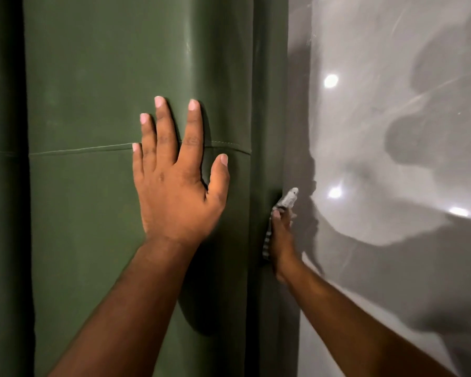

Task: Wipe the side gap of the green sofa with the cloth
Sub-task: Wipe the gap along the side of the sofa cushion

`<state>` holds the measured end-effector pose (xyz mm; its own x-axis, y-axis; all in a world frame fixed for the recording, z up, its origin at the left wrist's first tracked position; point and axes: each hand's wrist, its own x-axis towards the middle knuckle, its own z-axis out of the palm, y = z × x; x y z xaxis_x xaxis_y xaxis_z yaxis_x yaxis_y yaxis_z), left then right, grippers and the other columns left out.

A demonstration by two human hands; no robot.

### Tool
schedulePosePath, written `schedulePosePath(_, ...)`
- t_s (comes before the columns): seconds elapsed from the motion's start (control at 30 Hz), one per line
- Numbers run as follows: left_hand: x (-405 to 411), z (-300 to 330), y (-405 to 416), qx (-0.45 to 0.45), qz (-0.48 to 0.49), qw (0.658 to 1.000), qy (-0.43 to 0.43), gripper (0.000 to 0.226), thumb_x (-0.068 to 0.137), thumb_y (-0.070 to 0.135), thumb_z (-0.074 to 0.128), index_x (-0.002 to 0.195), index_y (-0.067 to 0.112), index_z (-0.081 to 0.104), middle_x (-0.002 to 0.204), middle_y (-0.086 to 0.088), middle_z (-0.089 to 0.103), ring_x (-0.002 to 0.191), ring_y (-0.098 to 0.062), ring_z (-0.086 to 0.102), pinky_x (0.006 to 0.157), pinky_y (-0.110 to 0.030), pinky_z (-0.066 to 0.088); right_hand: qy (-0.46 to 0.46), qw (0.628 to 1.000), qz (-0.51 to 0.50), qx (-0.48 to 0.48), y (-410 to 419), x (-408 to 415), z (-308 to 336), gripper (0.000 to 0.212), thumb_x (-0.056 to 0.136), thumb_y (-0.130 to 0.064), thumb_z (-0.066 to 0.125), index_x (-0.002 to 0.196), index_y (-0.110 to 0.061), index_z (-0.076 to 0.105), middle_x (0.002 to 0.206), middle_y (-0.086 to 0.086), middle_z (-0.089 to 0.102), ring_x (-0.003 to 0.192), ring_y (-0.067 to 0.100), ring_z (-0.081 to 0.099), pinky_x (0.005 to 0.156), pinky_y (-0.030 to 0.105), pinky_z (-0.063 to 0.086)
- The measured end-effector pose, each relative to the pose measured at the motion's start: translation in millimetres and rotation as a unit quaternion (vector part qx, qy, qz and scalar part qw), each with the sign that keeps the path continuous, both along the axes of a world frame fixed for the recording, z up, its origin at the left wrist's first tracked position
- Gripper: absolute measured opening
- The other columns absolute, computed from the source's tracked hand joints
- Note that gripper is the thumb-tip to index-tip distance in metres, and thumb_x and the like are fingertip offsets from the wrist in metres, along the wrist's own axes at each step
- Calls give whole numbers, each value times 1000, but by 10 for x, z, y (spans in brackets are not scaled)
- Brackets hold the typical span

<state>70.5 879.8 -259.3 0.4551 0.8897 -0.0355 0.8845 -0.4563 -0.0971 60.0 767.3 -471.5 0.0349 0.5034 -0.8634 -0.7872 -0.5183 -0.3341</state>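
Observation:
The green sofa [93, 77] fills the left and middle of the head view, with a stitched seam running across it. My left hand [174, 180] lies flat on the green surface, fingers spread, holding nothing. To its right a vertical fold marks the sofa's side edge [269, 104]. My right hand [280, 235] is pressed against that side edge, shut on a grey-and-white striped cloth [288, 200]. The cloth sticks out above my fingertips and shows again along the hand's left side, between the hand and the sofa.
A glossy grey floor [392, 159] lies to the right of the sofa, showing bright light reflections and my shadow. A darker vertical gap [25, 186] runs down the sofa at far left.

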Motion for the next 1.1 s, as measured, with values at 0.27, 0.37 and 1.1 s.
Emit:
schedulePosePath(0.27, -20, 22, -2, -7, -2, 1000, -18, 68, 95, 47, 47, 156, 29, 23, 167, -12, 11, 154, -36, 9, 121, -58, 18, -176, 973, 47, 142, 387, 218, 509, 61, 102, -43, 34, 146, -36, -8, 166, -1, -17, 152, 20, -18, 125, 46, -9)
schedulePosePath(0.37, -6, 65, 61, -31, -3, 999, 14, 69, 94, 53, 42, 156, 38, 15, 169, -7, 1, 155, -35, 1, 119, -65, 11, -294, 934, 46, 197, 924, 603, 422, 59, 101, -40, 28, 148, -30, -5, 166, 6, -14, 152, 26, -18, 123, 44, -12)
schedulePosePath(1.1, 1918, -112, 2984, 17, -132, 987, 85, 59, 85, 73, 23, 137, 47, 34, 148, -3, 50, 137, -40, 40, 112, -65, 27, -313, 901, -17, 300, 2908, 2211, 235, 56, 87, -27, 41, 138, -46, 30, 166, 10, 9, 155, 29, 1, 125, 54, 6)
